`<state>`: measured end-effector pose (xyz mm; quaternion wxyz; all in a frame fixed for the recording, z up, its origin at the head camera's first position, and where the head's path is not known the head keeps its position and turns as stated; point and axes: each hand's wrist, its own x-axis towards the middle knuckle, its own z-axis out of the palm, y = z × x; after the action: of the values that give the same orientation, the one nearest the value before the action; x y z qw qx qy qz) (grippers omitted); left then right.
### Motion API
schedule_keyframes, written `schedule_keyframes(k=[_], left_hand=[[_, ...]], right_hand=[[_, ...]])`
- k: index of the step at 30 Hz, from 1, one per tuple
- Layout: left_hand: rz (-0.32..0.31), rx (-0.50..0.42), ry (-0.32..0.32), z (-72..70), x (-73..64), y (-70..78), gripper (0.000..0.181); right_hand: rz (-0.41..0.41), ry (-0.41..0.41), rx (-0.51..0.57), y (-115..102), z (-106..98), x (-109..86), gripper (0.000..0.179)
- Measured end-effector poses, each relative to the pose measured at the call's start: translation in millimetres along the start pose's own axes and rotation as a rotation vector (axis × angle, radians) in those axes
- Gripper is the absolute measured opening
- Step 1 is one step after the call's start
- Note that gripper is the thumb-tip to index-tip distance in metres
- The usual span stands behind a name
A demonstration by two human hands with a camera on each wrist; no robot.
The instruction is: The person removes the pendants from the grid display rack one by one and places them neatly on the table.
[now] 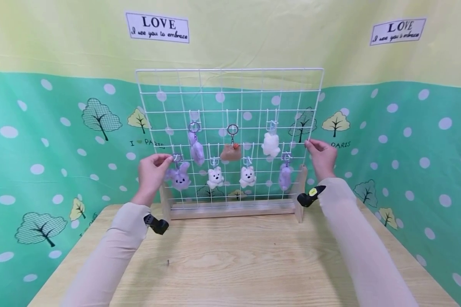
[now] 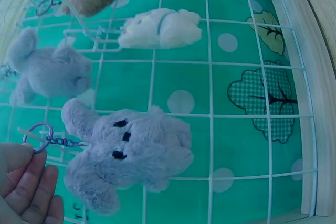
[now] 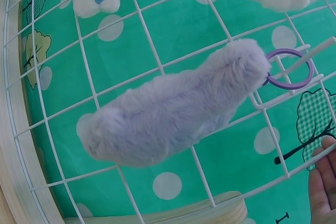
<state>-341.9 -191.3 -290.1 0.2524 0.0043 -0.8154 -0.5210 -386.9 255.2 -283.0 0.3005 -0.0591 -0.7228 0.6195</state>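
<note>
My left hand (image 1: 150, 174) is at the lower left of the white wire grid rack (image 1: 230, 91). Its thumb and fingertips pinch the purple key ring (image 2: 40, 137) of a lavender plush bunny keychain (image 2: 131, 148), which hangs from a hook with its face outward. At the grid's right edge, my right hand (image 1: 323, 157) holds the side wire between thumb and fingers. Close by it hangs another lavender plush keychain (image 3: 173, 108), turned sideways, with its purple ring (image 3: 290, 68) over a hook.
White bear keychains (image 1: 215, 176), a brown plush (image 1: 230, 152) and another lavender plush (image 1: 196, 151) hang between the hands. A wooden base (image 1: 230, 212) supports the grid on the wooden table (image 1: 230, 264). A patterned green and yellow curtain (image 1: 61, 170) stands behind.
</note>
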Motion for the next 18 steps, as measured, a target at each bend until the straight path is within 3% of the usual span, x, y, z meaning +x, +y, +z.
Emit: schedule_keyframes(k=[5,13,18], left_hand=[[0.013,0.0,0.003,-2.2,-5.1,8.1,0.029],[0.09,-0.007,0.007,-4.7,-20.4,16.9,0.027],[0.097,-0.016,-0.039,-4.6,-35.1,21.3,0.026]], right_hand=[[0.003,0.001,-0.006,-1,-1,0.2,0.037],[0.038,-0.013,-0.004,-3,-1,0.1,0.042],[0.038,-0.014,0.01,-3,-2,0.4,0.04]])
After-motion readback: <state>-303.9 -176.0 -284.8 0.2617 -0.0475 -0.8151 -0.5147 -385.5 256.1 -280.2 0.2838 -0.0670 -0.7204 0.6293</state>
